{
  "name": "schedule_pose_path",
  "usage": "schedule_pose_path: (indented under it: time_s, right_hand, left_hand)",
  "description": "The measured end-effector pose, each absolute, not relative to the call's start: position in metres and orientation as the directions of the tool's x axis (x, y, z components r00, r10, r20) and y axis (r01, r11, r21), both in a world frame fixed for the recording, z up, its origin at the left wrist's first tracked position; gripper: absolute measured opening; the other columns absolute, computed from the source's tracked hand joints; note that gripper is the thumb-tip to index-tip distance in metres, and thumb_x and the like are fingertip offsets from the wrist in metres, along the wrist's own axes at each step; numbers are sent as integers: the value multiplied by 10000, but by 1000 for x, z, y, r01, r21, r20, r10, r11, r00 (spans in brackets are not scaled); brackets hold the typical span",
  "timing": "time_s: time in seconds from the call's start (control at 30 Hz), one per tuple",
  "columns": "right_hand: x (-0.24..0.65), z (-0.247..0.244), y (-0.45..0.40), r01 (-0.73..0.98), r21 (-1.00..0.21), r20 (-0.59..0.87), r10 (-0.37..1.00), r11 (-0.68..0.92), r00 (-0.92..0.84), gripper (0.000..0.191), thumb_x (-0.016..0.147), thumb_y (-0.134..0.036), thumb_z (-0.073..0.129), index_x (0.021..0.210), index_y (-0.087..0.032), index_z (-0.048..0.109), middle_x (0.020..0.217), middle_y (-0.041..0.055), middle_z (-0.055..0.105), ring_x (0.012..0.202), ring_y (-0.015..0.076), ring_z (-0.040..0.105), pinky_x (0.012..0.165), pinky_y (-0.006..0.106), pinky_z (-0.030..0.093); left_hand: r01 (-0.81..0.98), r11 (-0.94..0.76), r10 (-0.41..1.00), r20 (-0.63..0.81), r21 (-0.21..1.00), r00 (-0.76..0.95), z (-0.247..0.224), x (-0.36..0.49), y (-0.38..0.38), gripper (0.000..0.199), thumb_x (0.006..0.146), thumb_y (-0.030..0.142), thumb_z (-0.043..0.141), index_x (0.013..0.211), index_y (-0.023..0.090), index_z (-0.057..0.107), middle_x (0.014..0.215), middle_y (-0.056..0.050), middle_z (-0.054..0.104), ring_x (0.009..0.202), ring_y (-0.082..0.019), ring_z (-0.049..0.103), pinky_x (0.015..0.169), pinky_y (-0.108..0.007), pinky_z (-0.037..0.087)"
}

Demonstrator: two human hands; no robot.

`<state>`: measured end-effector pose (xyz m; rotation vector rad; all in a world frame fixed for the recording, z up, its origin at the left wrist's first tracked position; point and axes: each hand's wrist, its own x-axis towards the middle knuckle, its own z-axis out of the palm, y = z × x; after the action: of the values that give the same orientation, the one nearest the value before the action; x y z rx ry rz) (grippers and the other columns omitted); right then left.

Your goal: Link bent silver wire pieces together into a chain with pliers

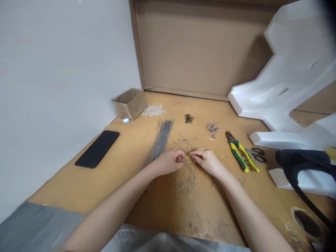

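Grey cloth (36, 224) lay closest, at the bottom left, just under my left forearm (110, 213). Both arms reached in from the lower corners, wrists slightly bent, bringing the hands together over the wooden bench (189, 213). My left hand (169, 161) and right hand (207, 161) were mostly closed, fingers curled inward and nearly meeting, both pinching a tangled wire frame (183, 183) that sat under and around them on the bench. Exact finger grip was partly hidden by the hands themselves.

Just beyond the left hand lay a long bundle of thin steel wires (161, 140), with a black phone (97, 148) well left of it. Further ahead of the hands were clear beads (153, 110), black rubber rings (189, 118) and a small clump of clear rings (213, 127). Right of the right hand lay yellow-green pliers (243, 154) beside black-handled scissors (256, 154). A cardboard box (130, 104) stood far ahead on the left, white foam (288, 87) on the right.
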<state>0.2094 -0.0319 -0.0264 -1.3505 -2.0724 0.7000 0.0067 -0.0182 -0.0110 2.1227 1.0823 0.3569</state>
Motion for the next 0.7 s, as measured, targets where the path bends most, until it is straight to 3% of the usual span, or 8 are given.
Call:
schedule_pose_path:
  time_s: [0.17, 0.3, 0.43, 0.6, 0.7]
  right_hand:
    - [209, -28, -32, 556, -807, 60, 964, 201, -261, 162, 763, -228, 538, 853, -162, 656, 747, 31, 659, 647, 134, 600, 656, 250, 467]
    - [203, -24, -35, 456, -871, 92, 973, 182, -211, 256, 744, -257, 564, 977, -160, 605, 739, 15, 637, 657, 129, 585, 658, 251, 462]
    - [192, -19, -39, 406, -894, 117, 975, 187, -192, 312, 734, -264, 571, 1032, -171, 561, 760, 10, 635, 618, 114, 559, 635, 247, 454]
    - [193, -10, -43, 469, -866, 90, 978, 171, -189, 335, 738, -324, 572, 1041, -183, 556, 777, 11, 641, 643, 120, 558, 619, 235, 436]
    - [205, 3, -47, 727, -683, -20, 993, 71, -116, 271, 725, -446, 571, 823, -199, 626, 653, -5, 613, 577, 126, 522, 531, 227, 375]
  left_hand:
    - [518, -357, 819, -7, 777, 574, -10, 9, -17, 206, 763, 369, 542, 856, 193, 598, 809, -5, 609, 723, -129, 538, 631, -224, 402]
    - [335, -305, 848, 94, 891, 522, -3, 14, -19, 260, 751, 308, 580, 977, 183, 558, 880, -19, 621, 765, -122, 553, 682, -223, 423]
    - [279, -284, 830, 90, 917, 550, -2, 19, -22, 149, 767, 254, 554, 888, 173, 588, 795, 0, 638, 689, -99, 557, 636, -199, 421]
    - [373, -285, 857, 60, 883, 512, -9, 17, -21, 132, 785, 251, 509, 808, 167, 608, 666, 25, 619, 521, -68, 477, 510, -175, 365]
    - [387, -266, 870, 46, 883, 491, -10, 17, -20, 143, 776, 263, 515, 802, 163, 614, 625, 28, 604, 478, -61, 447, 478, -170, 351]
